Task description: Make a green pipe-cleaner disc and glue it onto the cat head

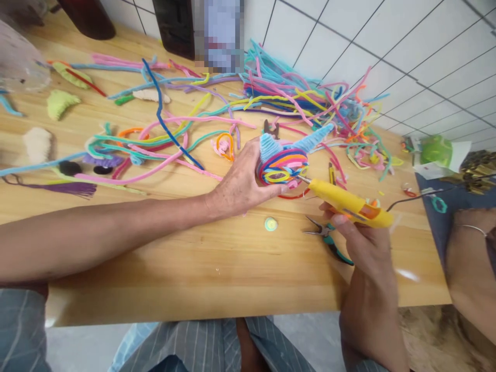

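My left hand [242,178] is wrapped round a small pipe-cleaner figure [284,163], a round striped head with two light blue pointed parts on top. Yellow loops ring the front of it. In my right hand [362,232] is a yellow hot glue gun [344,201], its metal nozzle touching or very near the right side of the figure. Below that hand lie pliers [329,240] with teal and black handles, partly covered by my fingers. A small round pale yellow-green disc [270,223] rests on the wooden table [194,274].
A big heap of coloured pipe cleaners [287,88] lies along the tiled wall. Loose strands and small finished pieces spread over the left side. A black cord [418,195] trails right from the glue gun. Another person's arm [473,258] is at the right edge.
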`<state>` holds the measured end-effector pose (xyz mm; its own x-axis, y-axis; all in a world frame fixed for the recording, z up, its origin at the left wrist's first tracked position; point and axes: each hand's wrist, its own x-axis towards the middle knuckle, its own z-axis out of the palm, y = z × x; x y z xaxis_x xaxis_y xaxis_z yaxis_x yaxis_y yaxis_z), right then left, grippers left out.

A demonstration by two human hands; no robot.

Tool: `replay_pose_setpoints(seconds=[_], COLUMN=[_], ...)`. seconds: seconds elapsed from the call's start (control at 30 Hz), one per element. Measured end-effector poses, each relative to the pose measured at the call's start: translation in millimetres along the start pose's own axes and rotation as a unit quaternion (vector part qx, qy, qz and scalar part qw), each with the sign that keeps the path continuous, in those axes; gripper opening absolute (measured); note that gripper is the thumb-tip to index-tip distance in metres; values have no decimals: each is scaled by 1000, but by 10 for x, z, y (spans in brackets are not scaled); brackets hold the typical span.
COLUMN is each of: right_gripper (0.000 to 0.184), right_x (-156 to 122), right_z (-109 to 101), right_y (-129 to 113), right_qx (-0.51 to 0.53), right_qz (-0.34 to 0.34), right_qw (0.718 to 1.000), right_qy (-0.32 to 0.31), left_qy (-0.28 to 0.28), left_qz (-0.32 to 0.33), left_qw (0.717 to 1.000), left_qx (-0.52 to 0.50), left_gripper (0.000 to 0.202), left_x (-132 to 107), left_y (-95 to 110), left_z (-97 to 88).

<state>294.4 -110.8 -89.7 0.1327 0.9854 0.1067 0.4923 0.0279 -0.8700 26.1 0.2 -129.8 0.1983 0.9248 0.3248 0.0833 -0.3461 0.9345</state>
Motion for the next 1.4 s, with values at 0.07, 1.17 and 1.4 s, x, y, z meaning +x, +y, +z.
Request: replay_pose_setpoints(seconds=[0.07,1.17,1.4], right_gripper=[23,10,8], right_x=[10,37,44], right_z=[16,51,49], right_y=[-27,-54,-68], right_qx=[-5,-17,-25], right_qz=[-5,-61,-69], right_qw=[1000,998,997], right_qy=[-1,5,2], left_qy=[-45,-55,-58], left_qz=[4,125,122], left_qw=[999,989,989], left_qx=[4,54,57], left_gripper=[70,61,59], left_x=[26,71,56], left_y=[-18,-280,-280], left_z=[-32,-29,-27])
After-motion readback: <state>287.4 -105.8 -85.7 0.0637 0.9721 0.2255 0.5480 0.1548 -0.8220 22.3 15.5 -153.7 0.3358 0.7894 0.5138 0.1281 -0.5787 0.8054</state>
